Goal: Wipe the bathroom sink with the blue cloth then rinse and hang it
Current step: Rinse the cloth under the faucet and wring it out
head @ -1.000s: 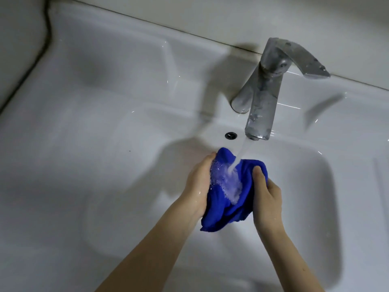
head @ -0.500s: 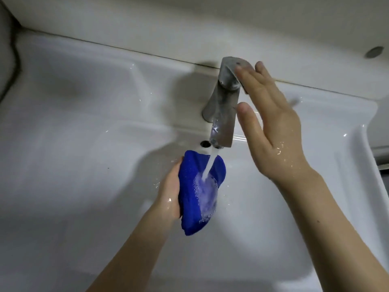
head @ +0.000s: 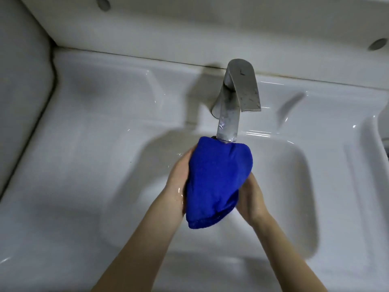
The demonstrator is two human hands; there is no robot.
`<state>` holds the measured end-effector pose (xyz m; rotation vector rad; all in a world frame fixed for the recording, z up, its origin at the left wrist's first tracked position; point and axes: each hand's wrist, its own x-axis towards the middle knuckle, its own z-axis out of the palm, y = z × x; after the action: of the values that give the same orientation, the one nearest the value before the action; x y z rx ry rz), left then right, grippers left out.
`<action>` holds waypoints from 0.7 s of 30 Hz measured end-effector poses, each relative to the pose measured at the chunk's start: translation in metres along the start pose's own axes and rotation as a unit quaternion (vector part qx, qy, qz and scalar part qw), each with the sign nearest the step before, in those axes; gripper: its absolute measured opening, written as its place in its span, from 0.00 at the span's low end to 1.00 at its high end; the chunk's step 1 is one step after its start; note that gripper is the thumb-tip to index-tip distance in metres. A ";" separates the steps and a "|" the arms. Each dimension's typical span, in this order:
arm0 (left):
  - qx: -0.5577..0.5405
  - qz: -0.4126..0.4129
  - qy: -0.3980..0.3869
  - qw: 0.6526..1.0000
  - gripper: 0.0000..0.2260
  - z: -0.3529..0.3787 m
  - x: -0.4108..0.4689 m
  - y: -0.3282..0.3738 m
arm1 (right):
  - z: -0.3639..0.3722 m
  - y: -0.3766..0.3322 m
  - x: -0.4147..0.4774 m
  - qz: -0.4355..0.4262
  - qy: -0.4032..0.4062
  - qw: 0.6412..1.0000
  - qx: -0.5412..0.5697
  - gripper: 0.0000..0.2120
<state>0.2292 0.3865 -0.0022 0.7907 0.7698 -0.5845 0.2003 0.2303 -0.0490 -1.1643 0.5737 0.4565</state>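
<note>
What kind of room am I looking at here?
Most likely a bathroom: a white ceramic sink with a moulded basin, a metal tap at its back, and both hands holding a wet blue cloth beneath the spout.

Both forearms reach forward, converging. Left hand (head: 179,178) cups from the left side, skin wet and glistening. Right hand (head: 251,199) presses in from the right, fingers hidden. Both hands closed in a grip.

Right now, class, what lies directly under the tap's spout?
The bunched blue cloth, held by the left hand and right hand over the sink. The cloth hides the spout's outlet and the drain.
</note>
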 end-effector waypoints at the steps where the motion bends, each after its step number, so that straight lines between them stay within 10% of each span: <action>1: 0.019 0.010 0.022 1.000 0.09 0.001 -0.004 -0.001 | 0.008 0.003 -0.004 0.047 -0.019 0.996 0.074 0.18; 9: 0.282 0.171 0.144 0.933 0.20 -0.004 -0.046 -0.018 | 0.020 0.013 -0.059 0.119 -0.107 0.982 0.104 0.25; 17: 0.463 0.099 -0.089 0.876 0.18 0.019 -0.115 0.008 | 0.040 -0.029 -0.102 0.045 -0.198 0.979 -0.007 0.30; 19: 0.525 0.242 -0.115 0.808 0.20 0.014 -0.134 0.026 | 0.035 -0.042 -0.108 0.080 -0.209 0.975 0.003 0.24; 21: 0.679 0.397 -0.099 0.610 0.32 0.005 -0.150 0.045 | 0.029 -0.055 -0.114 0.125 -0.231 0.965 0.010 0.24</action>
<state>0.1745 0.4352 0.1361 2.2705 -0.4928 -0.3211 0.1515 0.2344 0.0710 -0.9243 0.3147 0.9092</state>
